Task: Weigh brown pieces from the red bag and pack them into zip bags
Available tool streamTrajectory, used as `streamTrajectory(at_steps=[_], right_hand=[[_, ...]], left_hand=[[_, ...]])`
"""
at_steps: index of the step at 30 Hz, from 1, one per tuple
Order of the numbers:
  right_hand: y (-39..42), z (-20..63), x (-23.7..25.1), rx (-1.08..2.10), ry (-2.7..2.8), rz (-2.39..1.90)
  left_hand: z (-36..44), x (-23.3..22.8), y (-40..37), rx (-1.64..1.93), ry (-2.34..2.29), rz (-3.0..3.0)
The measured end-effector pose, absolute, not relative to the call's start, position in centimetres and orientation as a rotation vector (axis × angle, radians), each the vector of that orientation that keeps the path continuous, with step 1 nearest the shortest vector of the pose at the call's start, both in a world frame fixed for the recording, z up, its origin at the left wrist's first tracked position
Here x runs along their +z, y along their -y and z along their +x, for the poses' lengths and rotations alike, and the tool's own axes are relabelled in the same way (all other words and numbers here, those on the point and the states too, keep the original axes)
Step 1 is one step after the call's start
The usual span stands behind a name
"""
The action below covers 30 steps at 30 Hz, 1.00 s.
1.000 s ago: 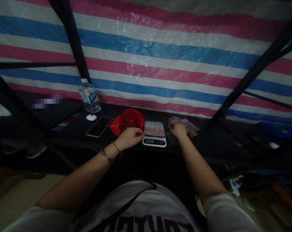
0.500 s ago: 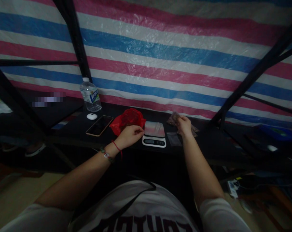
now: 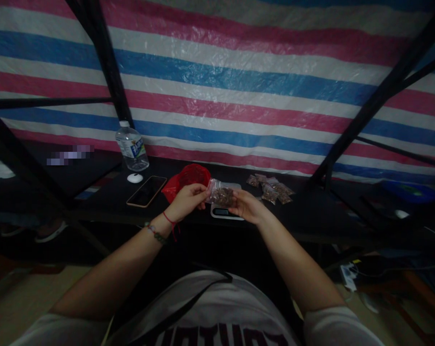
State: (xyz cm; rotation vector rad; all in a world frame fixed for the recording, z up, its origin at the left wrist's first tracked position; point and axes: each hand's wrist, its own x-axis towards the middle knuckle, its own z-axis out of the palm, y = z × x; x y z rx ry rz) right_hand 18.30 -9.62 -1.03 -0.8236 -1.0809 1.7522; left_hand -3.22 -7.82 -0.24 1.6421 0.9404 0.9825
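Between my two hands a small clear plastic bag (image 3: 221,196) with brown bits inside is held up over the white kitchen scale (image 3: 227,217). My left hand (image 3: 188,199) pinches the bag's left end. At its right end, my right hand (image 3: 248,205) grips it with thumb and fingers. The scale's display shows below the bag, but most of its plate is hidden. A red plastic bag (image 3: 193,174) stands open just behind my left hand. To the right of the scale lie several filled small bags (image 3: 271,187) in a loose pile.
On the left of the black table (image 3: 311,216) are a phone (image 3: 146,191), a white mouse-like object (image 3: 134,178) and a clear bottle (image 3: 132,149). A striped plastic sheet (image 3: 217,96) hangs behind, with dark metal posts (image 3: 109,62) at the sides.
My right hand has moved left from the pile to above the scale. A small filled bag is now held between both hands.
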Motion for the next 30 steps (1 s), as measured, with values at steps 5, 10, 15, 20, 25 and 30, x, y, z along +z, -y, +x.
streamTrajectory(at_steps=[5, 10, 15, 20, 25, 30], right_hand=[[9.5, 18.2, -1.3, 1.667, 1.239, -0.998], [8.8, 18.6, -1.8, 1.628, 1.21, -1.048], [8.3, 19.2, -2.1, 1.588, 1.18, -1.025], [8.5, 19.1, -1.8, 1.572, 1.121, -0.982], [8.6, 18.9, -1.6, 1.543, 1.131, -0.992], [9.1, 18.8, -1.4, 1.63, 1.193, -0.938]], left_hand=[[-3.4, -0.2, 7.5, 0.987, -0.946, 1.694], [-3.6, -0.3, 7.3, 0.969, -0.976, 1.735], [-3.7, 0.0, 7.4, 0.935, -0.98, 1.688], [-3.7, 0.2, 7.6, 0.751, -0.915, 1.63], [-3.8, 0.2, 7.8, 0.716, -0.868, 1.647], [-4.0, 0.3, 7.7, 0.737, -0.842, 1.675]])
